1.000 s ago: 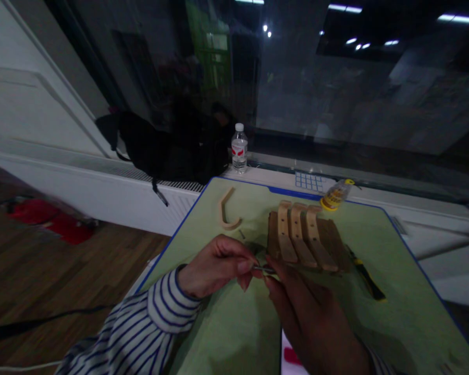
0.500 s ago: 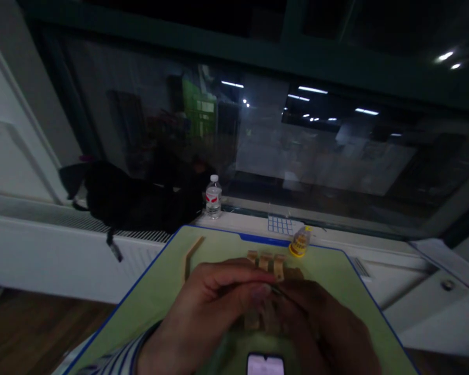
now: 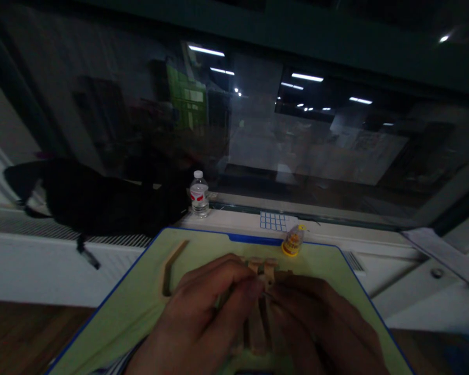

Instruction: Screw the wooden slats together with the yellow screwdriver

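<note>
My left hand (image 3: 211, 307) reaches in from the lower left, thumb and forefinger pinched together over some wooden pieces (image 3: 257, 325). From the right comes my right hand (image 3: 324, 317), its fingertips closed close to the left ones. A thin, dark item shows between the two sets of fingertips, too small and blurred to name. Behind the hands the curved tops of the wooden pieces rise, one with a small hole. Both hands partly cover the pieces.
On the green, blue-edged table (image 3: 140, 297) lies an angled wooden strip (image 3: 170, 268) at left. A yellow-capped glue bottle (image 3: 293, 240) stands at the back. Beyond are a water bottle (image 3: 199, 195), a blue-gridded sheet (image 3: 272, 221) and a black bag (image 3: 97, 198). A phone edge shows at the bottom.
The view has shifted, so the bottle, bag and strip sit further left. The phone has mostly dropped out of view. More of the wooden pieces shows between my hands.
</note>
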Available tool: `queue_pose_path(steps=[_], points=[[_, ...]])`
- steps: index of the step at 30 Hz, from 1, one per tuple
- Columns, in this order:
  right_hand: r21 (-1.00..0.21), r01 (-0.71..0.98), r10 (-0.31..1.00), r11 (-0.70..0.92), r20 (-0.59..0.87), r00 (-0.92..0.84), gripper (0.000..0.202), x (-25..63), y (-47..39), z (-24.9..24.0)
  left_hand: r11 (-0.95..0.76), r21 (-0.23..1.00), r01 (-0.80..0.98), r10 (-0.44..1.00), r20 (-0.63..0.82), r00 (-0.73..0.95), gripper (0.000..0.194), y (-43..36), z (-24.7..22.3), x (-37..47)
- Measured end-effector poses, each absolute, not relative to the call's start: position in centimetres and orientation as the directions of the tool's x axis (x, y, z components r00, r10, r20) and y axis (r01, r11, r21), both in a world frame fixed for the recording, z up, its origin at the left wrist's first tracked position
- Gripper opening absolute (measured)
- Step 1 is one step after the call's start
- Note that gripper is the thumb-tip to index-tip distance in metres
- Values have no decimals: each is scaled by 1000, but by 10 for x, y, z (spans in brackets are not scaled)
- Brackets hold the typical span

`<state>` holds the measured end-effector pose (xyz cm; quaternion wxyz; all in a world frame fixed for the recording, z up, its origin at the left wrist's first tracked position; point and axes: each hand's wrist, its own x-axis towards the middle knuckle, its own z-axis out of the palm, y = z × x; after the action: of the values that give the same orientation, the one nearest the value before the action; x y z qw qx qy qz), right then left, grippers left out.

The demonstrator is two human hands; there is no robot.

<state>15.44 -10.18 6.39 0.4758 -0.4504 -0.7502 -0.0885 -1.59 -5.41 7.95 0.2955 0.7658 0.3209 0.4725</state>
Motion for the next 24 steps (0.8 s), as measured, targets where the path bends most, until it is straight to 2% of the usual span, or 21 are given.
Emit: queue_pose_path(steps=[4,7,11,15,20,24], points=[[-306,715,654,628,705,-273,27,166,-87,67,-583,768,266,801,489,344,7,-42,74,-12],[-365,696,697,619,663,-272,22,171,-78,70,-599,770,221,784,508,356,7,-35,73,-8],[-335,710,700,619,646,-305,14,170,-74,74,-596,774,215,778,489,395,9,-32,72,-4],[-311,731,716,607,612,-335,24,178,-67,69,-583,755,300,801,470,371,14,-30,69,-2],[-234,822,735,519,614,-289,40,198,-58,63,-587,628,511,809,434,396,35,-15,59,-8],[-240,854,738,462,638,-220,31,206,-60,67,-583,387,714,809,355,469,48,6,46,-24]])
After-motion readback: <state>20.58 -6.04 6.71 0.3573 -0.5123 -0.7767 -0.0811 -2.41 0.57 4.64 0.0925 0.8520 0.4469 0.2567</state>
